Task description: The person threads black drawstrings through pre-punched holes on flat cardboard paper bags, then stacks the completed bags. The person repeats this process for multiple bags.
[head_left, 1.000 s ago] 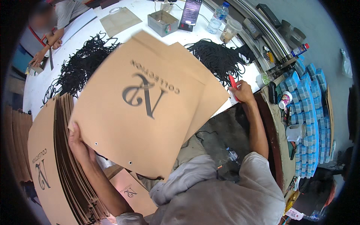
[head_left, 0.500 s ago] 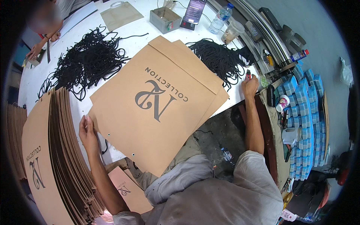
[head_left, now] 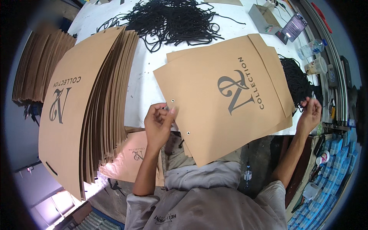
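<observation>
White table (head_left: 145, 82), tall stack of brown paper bags (head_left: 82, 111) at nine o'clock, flat brown bag (head_left: 226, 96) before you at centre, black cord pile (head_left: 295, 82) at three o'clock, your left hand (head_left: 159, 124) fingers curled at the bag's punched edge, your right hand (head_left: 310, 113) pinching cords, hands well apart.

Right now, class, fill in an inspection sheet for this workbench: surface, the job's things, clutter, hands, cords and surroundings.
Surface: white table, partly covered.
Job's things: flat brown paper bag with two punched holes, lying on a few more bags at the table's near edge; tall stack of bags to its left.
Clutter: small box, phone, plastic bottle, cup.
Hands: left hand at the bag's holed edge, fingers curled; right hand pinching a black cord at the table's right edge.
Cords: large pile of black cords at the far side; smaller pile on the right.
Surroundings: blue packs lower right; another bag stack far left.
</observation>
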`<state>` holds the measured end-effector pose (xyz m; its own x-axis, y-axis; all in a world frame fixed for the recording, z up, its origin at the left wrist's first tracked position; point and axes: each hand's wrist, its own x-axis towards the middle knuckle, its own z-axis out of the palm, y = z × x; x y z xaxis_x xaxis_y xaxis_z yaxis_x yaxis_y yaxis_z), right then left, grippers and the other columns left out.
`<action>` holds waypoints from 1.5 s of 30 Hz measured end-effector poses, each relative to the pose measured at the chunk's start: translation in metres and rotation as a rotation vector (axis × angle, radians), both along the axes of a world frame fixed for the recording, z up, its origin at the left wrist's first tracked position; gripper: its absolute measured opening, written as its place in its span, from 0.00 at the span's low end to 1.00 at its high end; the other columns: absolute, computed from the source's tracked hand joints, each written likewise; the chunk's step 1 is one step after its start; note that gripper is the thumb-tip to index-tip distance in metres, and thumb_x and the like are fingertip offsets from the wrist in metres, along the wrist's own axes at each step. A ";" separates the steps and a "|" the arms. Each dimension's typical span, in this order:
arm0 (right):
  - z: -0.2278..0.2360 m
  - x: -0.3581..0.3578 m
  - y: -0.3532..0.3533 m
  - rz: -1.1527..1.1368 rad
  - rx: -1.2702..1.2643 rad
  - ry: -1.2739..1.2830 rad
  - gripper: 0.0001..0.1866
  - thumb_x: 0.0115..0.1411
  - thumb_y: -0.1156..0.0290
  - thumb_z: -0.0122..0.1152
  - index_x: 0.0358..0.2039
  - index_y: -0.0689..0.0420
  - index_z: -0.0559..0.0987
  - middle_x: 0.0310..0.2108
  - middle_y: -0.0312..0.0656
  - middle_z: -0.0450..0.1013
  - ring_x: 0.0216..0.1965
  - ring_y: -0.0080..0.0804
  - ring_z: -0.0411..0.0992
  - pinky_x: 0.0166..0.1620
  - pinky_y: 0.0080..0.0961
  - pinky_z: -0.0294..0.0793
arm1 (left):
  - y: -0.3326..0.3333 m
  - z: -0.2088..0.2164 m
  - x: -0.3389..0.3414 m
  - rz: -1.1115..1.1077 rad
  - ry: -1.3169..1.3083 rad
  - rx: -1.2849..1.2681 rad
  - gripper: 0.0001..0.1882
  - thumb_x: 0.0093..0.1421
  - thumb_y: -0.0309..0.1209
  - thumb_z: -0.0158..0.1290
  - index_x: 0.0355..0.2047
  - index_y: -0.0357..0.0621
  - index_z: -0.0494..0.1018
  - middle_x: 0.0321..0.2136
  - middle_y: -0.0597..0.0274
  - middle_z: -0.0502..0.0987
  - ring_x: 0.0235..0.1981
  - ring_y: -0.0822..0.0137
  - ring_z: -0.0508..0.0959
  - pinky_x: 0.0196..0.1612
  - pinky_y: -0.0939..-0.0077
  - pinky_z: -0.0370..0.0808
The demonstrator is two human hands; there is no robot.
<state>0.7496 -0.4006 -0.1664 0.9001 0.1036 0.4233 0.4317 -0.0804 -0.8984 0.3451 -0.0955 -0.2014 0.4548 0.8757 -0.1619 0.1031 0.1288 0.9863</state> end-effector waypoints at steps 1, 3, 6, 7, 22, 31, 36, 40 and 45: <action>0.020 -0.031 0.033 0.064 -0.082 -0.024 0.11 0.72 0.72 0.57 0.50 0.64 0.75 0.43 0.48 0.79 0.34 0.27 0.78 0.39 0.21 0.78 | -0.002 0.002 0.003 0.020 0.001 -0.023 0.16 0.63 0.24 0.63 0.48 0.33 0.70 0.26 0.64 0.76 0.24 0.78 0.76 0.26 0.83 0.73; 0.046 -0.095 0.084 0.279 -0.240 -0.092 0.12 0.72 0.72 0.57 0.52 0.61 0.77 0.45 0.45 0.79 0.37 0.25 0.77 0.40 0.21 0.78 | -0.007 0.012 0.009 0.044 0.004 -0.053 0.19 0.62 0.22 0.64 0.49 0.31 0.69 0.27 0.62 0.77 0.25 0.77 0.78 0.27 0.82 0.76; 0.041 -0.154 0.132 0.813 -0.489 -0.218 0.16 0.60 0.82 0.60 0.49 0.63 0.80 0.43 0.49 0.78 0.44 0.41 0.78 0.44 0.32 0.77 | -0.015 0.011 0.011 0.011 -0.076 -0.094 0.25 0.61 0.22 0.64 0.55 0.26 0.68 0.27 0.61 0.78 0.25 0.76 0.78 0.27 0.82 0.77; 0.029 -0.170 0.144 0.863 -0.507 -0.188 0.16 0.58 0.83 0.61 0.47 0.63 0.80 0.41 0.49 0.77 0.42 0.44 0.77 0.44 0.34 0.76 | -0.018 0.009 0.011 0.007 -0.098 -0.106 0.26 0.61 0.22 0.64 0.57 0.25 0.68 0.26 0.61 0.78 0.24 0.76 0.78 0.27 0.82 0.76; 0.009 -0.230 0.199 0.933 -0.541 -0.040 0.07 0.60 0.84 0.61 0.39 0.64 0.77 0.35 0.49 0.74 0.35 0.50 0.75 0.39 0.38 0.75 | -0.029 -0.003 -0.006 -0.131 -0.115 -0.063 0.30 0.65 0.20 0.58 0.67 0.29 0.64 0.31 0.65 0.75 0.29 0.77 0.78 0.33 0.82 0.79; 0.011 -0.235 0.215 1.047 -0.538 -0.146 0.06 0.64 0.80 0.59 0.42 0.63 0.75 0.36 0.51 0.72 0.33 0.50 0.75 0.37 0.40 0.74 | -0.017 0.005 -0.003 -0.072 -0.125 -0.166 0.21 0.68 0.18 0.53 0.61 0.33 0.71 0.40 0.59 0.81 0.38 0.76 0.81 0.40 0.80 0.79; 0.005 -0.235 0.218 1.094 -0.534 -0.169 0.06 0.63 0.80 0.59 0.41 0.63 0.75 0.35 0.51 0.71 0.33 0.52 0.74 0.36 0.42 0.73 | -0.015 0.013 0.006 -0.048 -0.291 -0.237 0.13 0.69 0.18 0.51 0.52 0.29 0.73 0.44 0.58 0.81 0.41 0.75 0.81 0.44 0.78 0.81; 0.000 -0.234 0.220 1.079 -0.547 -0.155 0.07 0.63 0.80 0.59 0.42 0.64 0.75 0.36 0.51 0.72 0.33 0.52 0.74 0.36 0.41 0.73 | -0.007 0.003 0.008 -0.126 -0.331 -0.241 0.10 0.66 0.15 0.53 0.47 0.28 0.73 0.45 0.56 0.80 0.40 0.74 0.82 0.45 0.78 0.81; -0.002 -0.235 0.220 0.992 -0.595 -0.007 0.07 0.64 0.77 0.60 0.41 0.64 0.77 0.39 0.54 0.72 0.38 0.54 0.75 0.43 0.42 0.74 | -0.009 -0.002 -0.003 0.061 -0.098 0.012 0.13 0.60 0.13 0.54 0.46 0.29 0.76 0.37 0.57 0.82 0.36 0.73 0.83 0.43 0.79 0.81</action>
